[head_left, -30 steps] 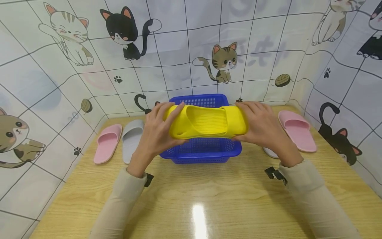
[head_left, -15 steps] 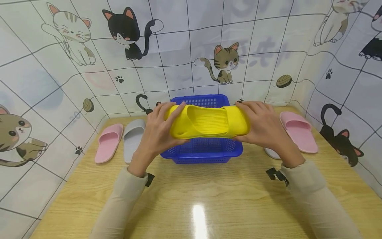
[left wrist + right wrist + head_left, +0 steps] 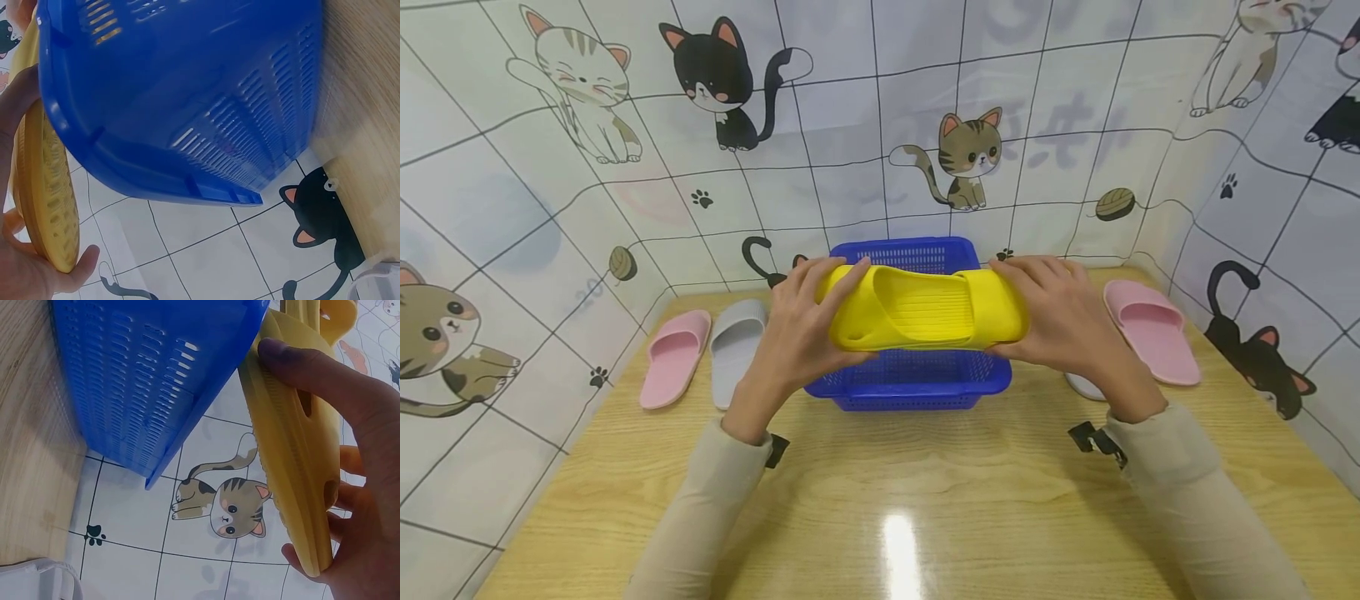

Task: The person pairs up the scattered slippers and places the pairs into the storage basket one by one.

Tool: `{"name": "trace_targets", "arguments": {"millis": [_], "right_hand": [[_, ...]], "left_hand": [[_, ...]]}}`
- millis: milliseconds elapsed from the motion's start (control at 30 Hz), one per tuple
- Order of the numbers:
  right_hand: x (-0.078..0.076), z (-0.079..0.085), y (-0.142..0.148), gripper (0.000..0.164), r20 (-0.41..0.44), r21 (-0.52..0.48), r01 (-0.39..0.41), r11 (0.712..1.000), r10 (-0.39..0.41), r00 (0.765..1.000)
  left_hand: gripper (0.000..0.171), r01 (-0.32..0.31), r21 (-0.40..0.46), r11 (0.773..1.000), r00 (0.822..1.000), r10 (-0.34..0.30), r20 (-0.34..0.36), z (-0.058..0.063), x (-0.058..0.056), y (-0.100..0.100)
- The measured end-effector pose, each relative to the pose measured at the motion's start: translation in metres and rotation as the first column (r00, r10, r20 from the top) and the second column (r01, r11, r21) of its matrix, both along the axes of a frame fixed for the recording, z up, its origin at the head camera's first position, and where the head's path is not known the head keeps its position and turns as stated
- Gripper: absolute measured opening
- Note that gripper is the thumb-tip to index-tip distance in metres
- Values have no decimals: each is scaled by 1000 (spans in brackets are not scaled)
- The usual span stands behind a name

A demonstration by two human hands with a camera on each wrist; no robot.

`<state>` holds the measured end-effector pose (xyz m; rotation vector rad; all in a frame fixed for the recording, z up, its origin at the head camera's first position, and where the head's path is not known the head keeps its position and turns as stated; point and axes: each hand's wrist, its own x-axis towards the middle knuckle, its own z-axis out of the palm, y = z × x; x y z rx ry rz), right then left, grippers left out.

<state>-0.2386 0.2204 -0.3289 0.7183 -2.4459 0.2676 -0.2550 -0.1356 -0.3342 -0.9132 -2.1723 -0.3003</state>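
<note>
Over the blue basket (image 3: 910, 392), both hands hold up a bright yellow clog (image 3: 921, 308) lengthwise, its opening facing the head camera. My left hand (image 3: 793, 321) grips the rounded toe end, with fingers over the top and thumb underneath. The right hand (image 3: 1060, 312) clasps the opposite end, where a broad yellow band crosses. In the left wrist view, the clog's knobbly sole (image 3: 59, 194) shows beside the basket wall (image 3: 187, 94). From the right wrist, the thumb lies along the clog's edge and side holes appear in its yellow body (image 3: 294, 437).
At the left stand a pink slipper (image 3: 673, 358) and a grey slipper (image 3: 737, 346). Another pink slipper (image 3: 1153, 333) lies at the right, with a pale slipper (image 3: 1084, 386) mostly hidden by my right hand. A cat-patterned wall (image 3: 850, 150) borders the wooden table (image 3: 865, 492).
The head view has shifted very slightly. Both hands keep the clog in the same place above the basket.
</note>
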Motion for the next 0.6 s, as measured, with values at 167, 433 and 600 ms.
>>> {"name": "trace_targets", "arguments": {"millis": [167, 433, 600], "right_hand": [[0, 0, 0, 113, -17, -4, -7, 1000, 6, 1000], [0, 1, 0, 113, -6, -7, -2, 1000, 2, 1000], [0, 0, 0, 113, -13, -8, -7, 1000, 7, 1000]], "left_hand": [[114, 1, 12, 1000, 1000, -1, -2, 0, 1, 1], [117, 10, 18, 1000, 1000, -10, 10, -1, -1, 1], [117, 13, 14, 1000, 1000, -13, 21, -1, -1, 1]]}}
